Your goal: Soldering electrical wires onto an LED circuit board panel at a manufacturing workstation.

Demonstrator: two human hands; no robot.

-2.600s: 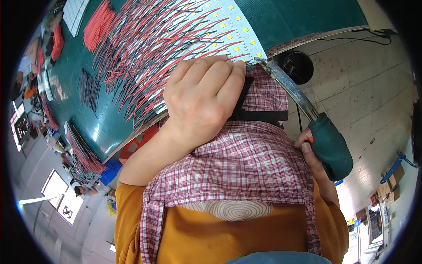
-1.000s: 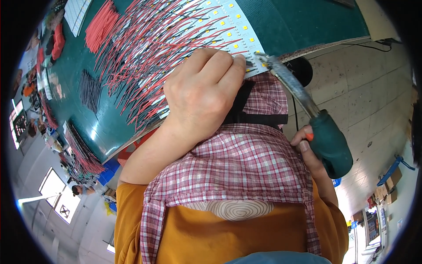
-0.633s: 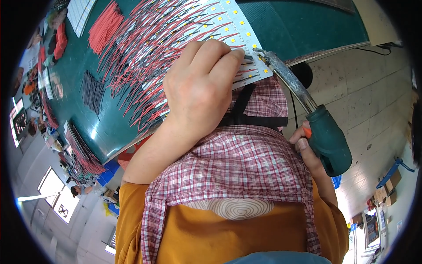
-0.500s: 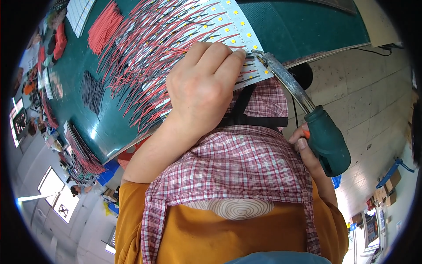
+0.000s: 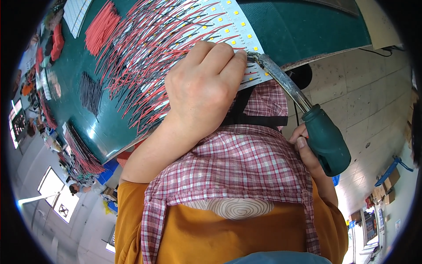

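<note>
My left hand (image 5: 200, 86) is closed in a pinch over the white LED board (image 5: 239, 26). A thin wire seems held between its thumb and forefinger, mostly hidden by the fingers. Rows of red and black wires (image 5: 149, 48) stand out from the board, beside and beyond that hand. My right hand (image 5: 306, 147) is wrapped round the green handle of a soldering iron (image 5: 327, 141), most of its fingers hidden behind the handle. The iron's metal barrel slants up to the left, its bent, darkened tip at the board's right part, right by my left fingertips.
The board lies on a green-topped table (image 5: 303, 31). Left of it are a bundle of red wires (image 5: 102, 28) and a bundle of black wires (image 5: 91, 94). More wire bundles (image 5: 81, 152) hang at the table's left edge. A dark round object (image 5: 301, 75) sits below the right edge.
The iron's tip has shifted slightly down and left, closer to my left fingertips. My left hand keeps nearly the same place and pinch.
</note>
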